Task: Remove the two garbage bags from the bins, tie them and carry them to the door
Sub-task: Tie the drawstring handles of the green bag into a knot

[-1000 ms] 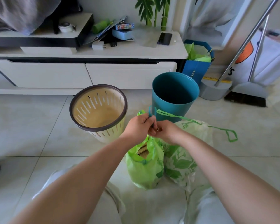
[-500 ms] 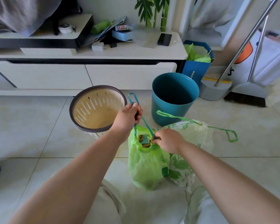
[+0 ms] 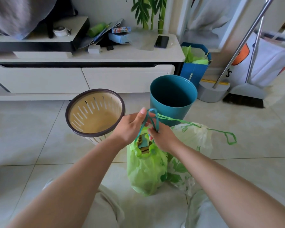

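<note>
A bright green garbage bag (image 3: 145,170) stands on the floor in front of me, its mouth partly open with rubbish showing. My left hand (image 3: 130,125) and my right hand (image 3: 161,137) both pinch its teal drawstring (image 3: 152,118) just above the mouth. Right behind it leans a pale leaf-printed garbage bag (image 3: 190,142), drawn closed, its green drawstring loop (image 3: 229,137) trailing to the right. The beige slotted bin (image 3: 95,112) and the teal bin (image 3: 173,97) stand with no bag inside.
A low white TV cabinet (image 3: 82,78) runs along the back, with a phone and boxes on top. A blue paper bag (image 3: 194,69) with green plastic, a dustpan (image 3: 212,92) and a broom (image 3: 243,99) stand at the right. My knees are at the bottom edge.
My left hand pulled the teal drawstring out to the left, then came back toward my right hand. The loop now stands up between both hands, and the bag's mouth has opened slightly.
</note>
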